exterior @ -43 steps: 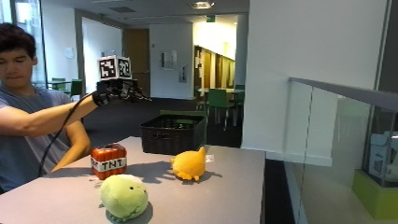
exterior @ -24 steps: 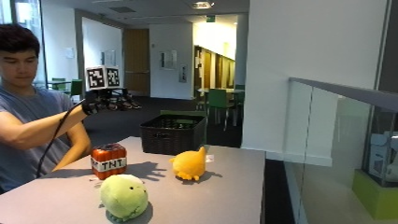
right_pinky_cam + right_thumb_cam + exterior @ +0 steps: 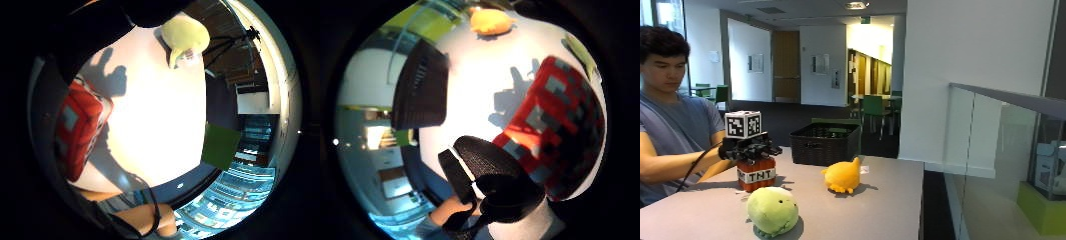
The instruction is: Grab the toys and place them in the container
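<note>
On table: TNT block toy (image 3: 757,175) upright, long axis vertical.
Hand: gloved right hand (image 3: 746,149) directly atop it, fingers spread, not gripping.

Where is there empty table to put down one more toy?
Bare table shows to the right of the orange toy and the green toy, out to the table's edge. A smaller patch lies between the TNT block and the orange toy, in front of the basket. Round the TNT block it is crowded: the gloved hand is right over it.
</note>
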### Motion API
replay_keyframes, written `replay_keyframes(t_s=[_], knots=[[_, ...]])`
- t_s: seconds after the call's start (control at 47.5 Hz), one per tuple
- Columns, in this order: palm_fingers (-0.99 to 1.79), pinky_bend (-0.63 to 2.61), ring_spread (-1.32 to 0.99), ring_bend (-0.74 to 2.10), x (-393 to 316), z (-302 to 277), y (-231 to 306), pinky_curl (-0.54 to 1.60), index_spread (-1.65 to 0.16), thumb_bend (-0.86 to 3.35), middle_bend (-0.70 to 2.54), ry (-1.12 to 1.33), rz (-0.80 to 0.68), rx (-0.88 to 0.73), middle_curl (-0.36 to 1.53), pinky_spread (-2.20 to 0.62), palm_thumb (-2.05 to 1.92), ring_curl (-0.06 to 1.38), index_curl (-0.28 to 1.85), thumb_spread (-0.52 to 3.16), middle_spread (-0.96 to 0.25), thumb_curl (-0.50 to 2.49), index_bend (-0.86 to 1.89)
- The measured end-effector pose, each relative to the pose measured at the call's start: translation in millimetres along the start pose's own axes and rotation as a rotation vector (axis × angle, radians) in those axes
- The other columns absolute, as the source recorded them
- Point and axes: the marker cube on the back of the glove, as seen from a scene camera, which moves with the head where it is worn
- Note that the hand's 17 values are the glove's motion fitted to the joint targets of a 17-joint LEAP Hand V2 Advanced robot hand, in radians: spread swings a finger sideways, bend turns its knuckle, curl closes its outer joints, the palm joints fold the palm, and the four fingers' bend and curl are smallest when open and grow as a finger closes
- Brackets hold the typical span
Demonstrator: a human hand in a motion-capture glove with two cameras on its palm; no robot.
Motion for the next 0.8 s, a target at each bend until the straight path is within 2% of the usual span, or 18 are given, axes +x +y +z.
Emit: replay_keyframes(t_s=[0.105,0.316,0.506,0.611,0.716,0.737,0.8], knots=[[-0.10,0.79,-0.01,0.17,0.3,16.7,3.0,0.33,-0.33,-0.09,0.13,-0.063,-0.018,-0.025,0.24,0.05,-0.14,0.09,0.29,1.06,-0.02,0.07,0.14],[-0.12,1.00,0.01,0.17,4.6,36.4,6.7,0.39,-0.33,-0.08,0.11,-0.055,-0.025,-0.035,0.21,0.06,-0.12,0.11,0.29,1.04,0.00,0.09,0.15],[-0.09,1.20,0.03,0.26,-8.5,67.0,17.0,0.43,-0.35,-0.05,0.10,0.044,-0.035,-0.073,0.18,0.06,-0.07,0.15,0.27,1.09,0.01,0.12,0.13],[-0.07,1.27,0.04,0.41,-10.1,77.4,19.4,0.44,-0.35,-0.03,0.11,0.049,-0.025,-0.065,0.17,0.04,-0.03,0.19,0.24,1.11,0.02,0.15,0.09],[0.14,1.20,0.01,0.78,-7.9,76.5,16.1,0.41,-0.35,-0.02,0.24,0.056,-0.016,-0.030,0.21,0.01,-0.01,0.29,0.19,1.15,0.05,0.17,0.05],[0.08,1.22,0.02,0.77,-7.7,75.9,15.5,0.42,-0.35,-0.02,0.21,0.057,-0.016,-0.023,0.20,0.02,-0.02,0.27,0.18,1.15,0.05,0.18,0.05],[0.20,1.16,-0.01,0.87,-8.7,73.7,14.2,0.40,-0.37,-0.01,0.32,0.044,-0.015,-0.005,0.24,-0.02,0.00,0.31,0.18,1.18,0.04,0.19,0.09]])
